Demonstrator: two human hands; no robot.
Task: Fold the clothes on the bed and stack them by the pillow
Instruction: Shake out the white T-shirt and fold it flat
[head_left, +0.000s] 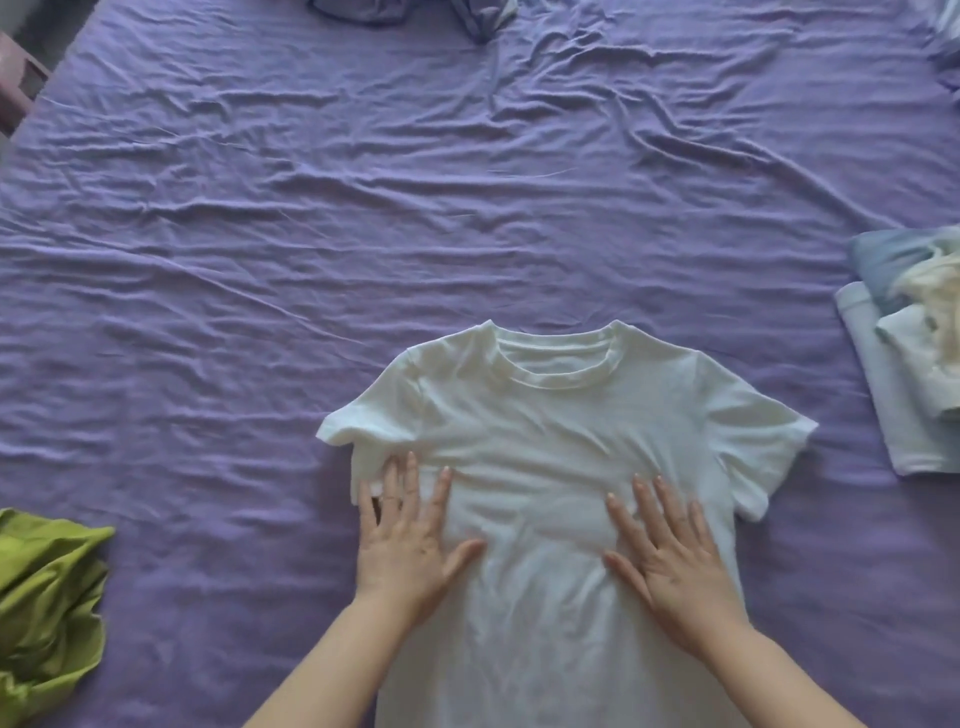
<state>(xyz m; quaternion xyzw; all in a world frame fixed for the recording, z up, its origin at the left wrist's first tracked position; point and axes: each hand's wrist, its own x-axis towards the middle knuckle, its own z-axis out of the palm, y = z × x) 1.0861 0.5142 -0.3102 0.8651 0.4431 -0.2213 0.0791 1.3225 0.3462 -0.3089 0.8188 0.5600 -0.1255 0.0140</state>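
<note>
A white T-shirt (561, 467) is spread flat, collar pointing away, on a wrinkled purple bed sheet (260, 260). The left hand (410, 540) is laid palm down on the shirt's left side, fingers spread wide and nothing gripped; its outer fingers are placed over the shirt's side edge, just below the left sleeve, which is partly tucked and creased beyond the fingertips. The right hand (670, 556) is likewise pressed flat and open on the shirt's right side, fingers splayed, with the right sleeve seen beyond and outward of it. Between the two hands the chest of the shirt is left lightly rumpled. Well out to the left of the left hand, a crumpled green garment (47, 613) is seen at the frame edge. Far outward and beyond the right hand, a stack of folded pale clothes (904, 353) is found on the sheet.
</note>
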